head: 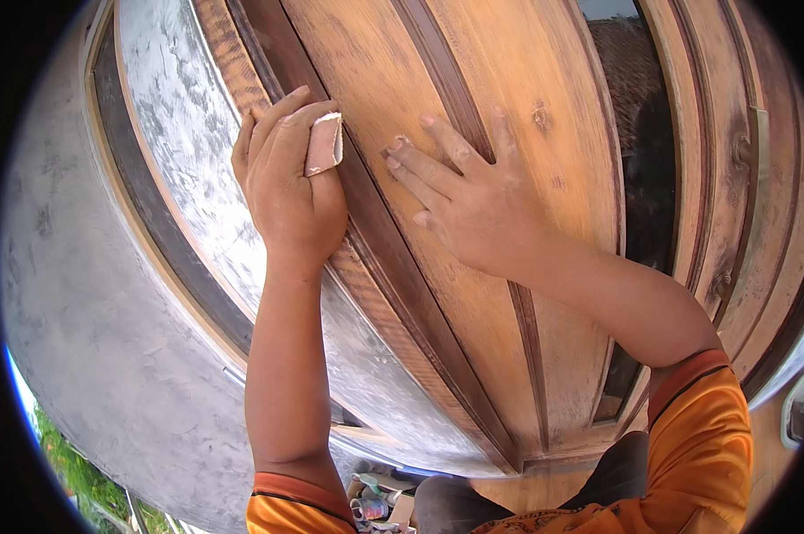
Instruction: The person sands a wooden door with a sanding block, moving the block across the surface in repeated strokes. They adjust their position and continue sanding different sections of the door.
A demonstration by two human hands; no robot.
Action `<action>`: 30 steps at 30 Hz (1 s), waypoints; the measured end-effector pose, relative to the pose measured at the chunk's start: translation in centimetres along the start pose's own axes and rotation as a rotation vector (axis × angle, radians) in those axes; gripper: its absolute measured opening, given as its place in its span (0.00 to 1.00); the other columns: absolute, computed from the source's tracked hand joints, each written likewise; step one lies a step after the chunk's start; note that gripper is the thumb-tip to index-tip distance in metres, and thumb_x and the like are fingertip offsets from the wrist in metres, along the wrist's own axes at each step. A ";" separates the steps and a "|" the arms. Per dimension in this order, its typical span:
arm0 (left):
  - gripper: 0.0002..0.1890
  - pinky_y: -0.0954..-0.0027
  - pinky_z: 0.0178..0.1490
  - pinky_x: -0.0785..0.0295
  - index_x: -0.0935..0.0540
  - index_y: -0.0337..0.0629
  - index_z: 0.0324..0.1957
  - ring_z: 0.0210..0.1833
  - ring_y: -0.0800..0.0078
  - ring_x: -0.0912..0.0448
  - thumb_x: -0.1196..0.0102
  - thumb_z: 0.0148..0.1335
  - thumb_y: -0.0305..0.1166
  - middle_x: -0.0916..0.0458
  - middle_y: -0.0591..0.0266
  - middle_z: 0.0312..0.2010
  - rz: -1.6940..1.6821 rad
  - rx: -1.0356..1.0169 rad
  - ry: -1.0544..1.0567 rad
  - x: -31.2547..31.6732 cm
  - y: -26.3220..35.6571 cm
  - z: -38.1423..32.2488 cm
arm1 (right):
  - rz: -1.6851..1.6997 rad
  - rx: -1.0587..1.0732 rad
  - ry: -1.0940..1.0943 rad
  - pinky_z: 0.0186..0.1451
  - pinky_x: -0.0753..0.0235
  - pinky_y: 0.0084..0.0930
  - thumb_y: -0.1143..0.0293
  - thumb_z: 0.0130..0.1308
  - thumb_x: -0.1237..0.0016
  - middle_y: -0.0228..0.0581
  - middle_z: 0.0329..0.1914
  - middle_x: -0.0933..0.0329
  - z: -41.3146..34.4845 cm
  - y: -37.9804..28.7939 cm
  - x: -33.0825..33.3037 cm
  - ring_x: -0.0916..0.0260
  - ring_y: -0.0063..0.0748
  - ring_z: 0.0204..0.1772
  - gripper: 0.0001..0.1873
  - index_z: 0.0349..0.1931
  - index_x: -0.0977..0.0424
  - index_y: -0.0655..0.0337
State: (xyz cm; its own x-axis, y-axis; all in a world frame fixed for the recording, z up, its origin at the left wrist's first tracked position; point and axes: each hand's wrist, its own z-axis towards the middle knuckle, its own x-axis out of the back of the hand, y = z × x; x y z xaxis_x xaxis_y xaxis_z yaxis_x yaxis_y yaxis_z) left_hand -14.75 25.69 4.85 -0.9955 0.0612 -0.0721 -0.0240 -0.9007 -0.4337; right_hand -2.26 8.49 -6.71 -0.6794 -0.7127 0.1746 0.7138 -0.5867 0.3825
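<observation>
My left hand (285,180) curls over the edge of the wooden door frame (375,287). A folded piece of pinkish sandpaper (324,143) is tucked between its thumb and index finger, with a torn white edge showing. My right hand (465,180) lies with fingers apart on the light-brown wooden door (455,287), across a dark grooved moulding strip. A small ragged patch shows by its fingertips; I cannot tell if it is paper or a mark on the wood. The door's surface looks patchy, with darker stain left in the grooves and around the knots.
Right of the panel runs a dark glass pane (642,167), and beyond it a long door handle (752,207). A grey plastered wall (128,320) stands on the left. Clutter with a can (368,508) lies on the floor below, and a white container (802,407) is at the lower right.
</observation>
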 end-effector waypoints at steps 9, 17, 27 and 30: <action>0.11 0.49 0.80 0.43 0.11 0.46 0.47 0.66 0.61 0.19 0.45 0.71 0.30 0.10 0.59 0.48 -0.032 0.026 -0.028 0.3 0.0 -0.1 | 0.029 0.168 -0.223 0.80 0.54 0.83 0.53 0.67 0.41 0.27 0.80 0.31 -1.6 -1.7 4.1 0.46 0.37 0.86 0.33 0.73 0.26 0.49; 0.10 0.46 0.80 0.44 0.12 0.45 0.47 0.66 0.60 0.19 0.44 0.70 0.31 0.11 0.58 0.50 -0.023 0.045 -0.074 0.7 0.3 0.2 | -0.102 0.092 -0.084 0.80 0.46 0.75 0.57 0.67 0.43 0.26 0.79 0.31 2.2 0.2 4.0 0.49 0.38 0.87 0.32 0.71 0.25 0.52; 0.10 0.45 0.79 0.42 0.12 0.43 0.47 0.66 0.57 0.19 0.46 0.75 0.31 0.11 0.56 0.49 -0.055 0.040 -0.057 0.9 0.6 0.4 | -0.063 0.109 -0.108 0.79 0.45 0.76 0.56 0.66 0.42 0.26 0.76 0.28 1.5 1.4 4.2 0.43 0.37 0.84 0.27 0.65 0.19 0.52; 0.10 0.45 0.79 0.42 0.11 0.43 0.47 0.66 0.57 0.19 0.46 0.75 0.31 0.11 0.57 0.49 -0.037 0.034 -0.055 1.0 0.6 0.3 | 0.092 0.285 -0.201 0.79 0.44 0.76 0.55 0.67 0.42 0.25 0.76 0.27 0.2 1.4 3.6 0.44 0.36 0.84 0.26 0.65 0.19 0.50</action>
State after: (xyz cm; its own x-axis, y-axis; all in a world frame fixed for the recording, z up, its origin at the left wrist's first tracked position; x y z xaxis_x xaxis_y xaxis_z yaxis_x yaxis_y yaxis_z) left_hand -15.81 25.12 4.80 -0.9974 0.0715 -0.0065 -0.0627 -0.9124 -0.4044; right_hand -3.79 5.20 -5.37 -0.6547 -0.6509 0.3843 0.7166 -0.3727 0.5895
